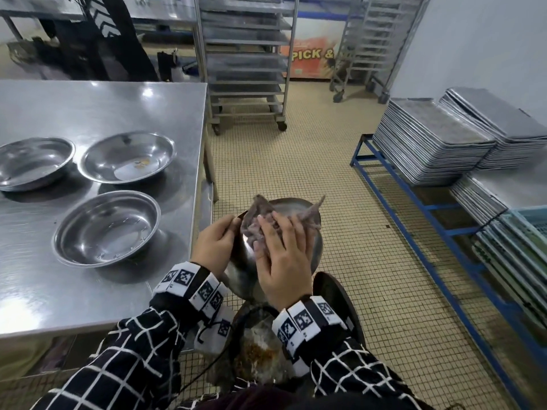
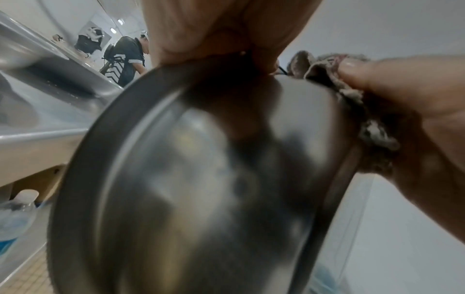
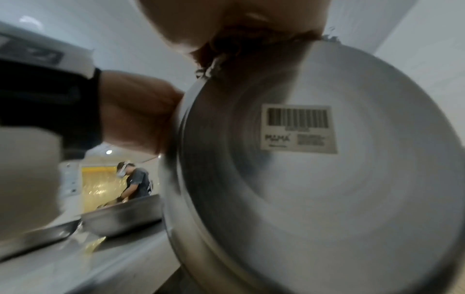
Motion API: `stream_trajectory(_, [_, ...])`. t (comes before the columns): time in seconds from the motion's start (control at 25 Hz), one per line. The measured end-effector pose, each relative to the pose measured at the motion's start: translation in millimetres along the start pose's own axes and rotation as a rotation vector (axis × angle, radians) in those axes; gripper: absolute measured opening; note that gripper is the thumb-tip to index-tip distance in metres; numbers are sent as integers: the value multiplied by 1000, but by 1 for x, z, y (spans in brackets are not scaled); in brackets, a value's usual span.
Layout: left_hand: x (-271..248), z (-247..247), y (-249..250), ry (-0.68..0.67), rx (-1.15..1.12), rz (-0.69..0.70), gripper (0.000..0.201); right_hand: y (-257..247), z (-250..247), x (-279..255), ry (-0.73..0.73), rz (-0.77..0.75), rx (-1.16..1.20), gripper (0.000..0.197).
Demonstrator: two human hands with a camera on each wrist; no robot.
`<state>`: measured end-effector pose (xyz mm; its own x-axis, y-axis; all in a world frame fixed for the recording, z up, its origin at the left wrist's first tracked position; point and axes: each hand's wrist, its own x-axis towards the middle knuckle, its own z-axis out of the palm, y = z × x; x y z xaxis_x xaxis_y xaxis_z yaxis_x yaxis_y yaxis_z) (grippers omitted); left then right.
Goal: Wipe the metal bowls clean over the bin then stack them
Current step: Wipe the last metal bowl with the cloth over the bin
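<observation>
I hold a metal bowl (image 1: pixel 242 270) tilted above the dark bin (image 1: pixel 337 294), which has food waste in it. My left hand (image 1: pixel 214 244) grips the bowl's left rim. Over the near rim lies my right hand (image 1: pixel 284 261), pressing a grey cloth (image 1: pixel 254 229) into the bowl. In the left wrist view a digit of the right hand (image 2: pixel 415 99) pinches the cloth (image 2: pixel 324 69) against the bowl's (image 2: pixel 201 179) edge. The right wrist view shows the bowl's underside (image 3: pixel 327 199) with a barcode sticker (image 3: pixel 298 129), and the left hand (image 3: pixel 135 113) on the rim.
Three more metal bowls (image 1: pixel 32 162) (image 1: pixel 127 158) (image 1: pixel 106 227) sit on the steel table (image 1: pixel 103 108) to my left; the middle one has food bits. Wheeled tray racks (image 1: pixel 248 69) stand ahead. Stacked baking trays (image 1: pixel 429 143) rest on a blue frame (image 1: pixel 414 202) at right.
</observation>
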<state>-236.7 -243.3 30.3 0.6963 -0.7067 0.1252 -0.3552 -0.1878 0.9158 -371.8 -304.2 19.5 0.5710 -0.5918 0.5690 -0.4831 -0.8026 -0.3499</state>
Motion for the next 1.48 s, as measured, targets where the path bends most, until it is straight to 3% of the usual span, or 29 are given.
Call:
stream_trajectory(0.12, [-5, -1, -7, -4, -98, -41, 24, 15, -5, 17, 29, 282, 117, 45])
stream_trajectory(0.24, [-5, -10, -10, 25, -99, -67, 24, 49, -16, 27, -95, 785, 513, 40])
stream_trajectory(0.28, [-4, -14, -11, 50, -94, -77, 24, 57, -17, 25, -134, 853, 538, 39])
stream_trajectory(0.32, [-4, -16, -9, 72, -77, -84, 26, 58, -19, 22, -153, 851, 528, 38])
stream_trajectory(0.4, [-4, -17, -5, 89, 37, -71, 30, 48, -19, 19, -91, 692, 477, 35])
stream_trajectory(0.52, [-3, -15, 5, 67, 255, -22, 34, 9, -12, 13, -4, 269, 444, 34])
stream_trajectory(0.6, [-1, -14, 13, 52, 290, 22, 35, -12, -1, 7, -10, 60, 216, 37])
stream_trajectory(0.68, [-2, -16, 18, 62, 261, 56, 36, -21, 6, 8, 20, 84, 93, 46])
stream_trajectory(0.8, [-4, -23, 15, 81, 231, 93, 35, -12, 3, 22, 10, 362, 266, 49])
stream_trajectory(0.92, [-1, -31, 0, 50, 126, 92, 32, 40, 15, 27, -63, 898, 739, 50])
stream_trajectory(1.0, [2, -35, -10, 11, 2, 63, 25, 66, 20, 18, -173, 1040, 853, 63])
stream_trajectory(1.04, [2, -36, -13, -3, -61, 41, 23, 77, 25, 11, -229, 1025, 831, 66])
stream_trajectory(1.12, [0, -37, -18, -26, -161, -13, 21, 85, 23, 3, -248, 991, 762, 50])
stream_trajectory(1.2, [0, -37, -24, -45, -207, -70, 19, 86, 12, 1, -179, 941, 791, 29])
stream_trajectory(1.28, [2, -37, -34, -58, -118, -73, 20, 83, -2, 12, -143, 841, 686, 19])
stream_trajectory(1.36, [2, -35, -40, -95, 68, -6, 13, 80, -11, 24, -117, 660, 572, 18])
stream_trajectory(1.48, [-3, -24, -19, -219, 151, 60, 30, 72, -17, 40, -217, 294, 290, 25])
